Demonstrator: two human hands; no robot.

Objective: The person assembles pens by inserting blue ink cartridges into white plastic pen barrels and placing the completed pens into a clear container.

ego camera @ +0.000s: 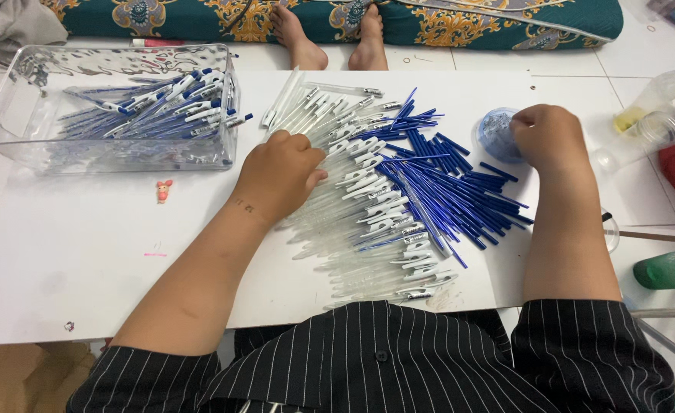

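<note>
Leftmost, near the far left corner of the white worktop [85, 252]: a clear plastic bin [16, 115] heaped with assembled blue-and-white pens [169, 107], walled in, apparently so the finished pieces cannot roll off. Just beside its near wall, a tiny pink charm [164, 190] lying loose. Next, the left hand [280, 174], forearm slanting up from the near edge, wrist bent, knuckles up, fingers curled down onto the near side of the clear pen barrels [360, 229]; whether pinching one barrel or only pressing the row, cannot tell. Barrels fanned side by side down the worktop's middle, clips mostly aligned, likely for picking one at a time. Right of them, touching and partly overlapping, a spread of blue refills [445, 191], kept within easy reach of both hands. At the far right edge, the right hand [548, 138], forearm nearly straight up from the near edge, fingers closed and tucked under, resting on a small blue cup [494, 134], apparently a holder for small parts; contents not clear.
</note>
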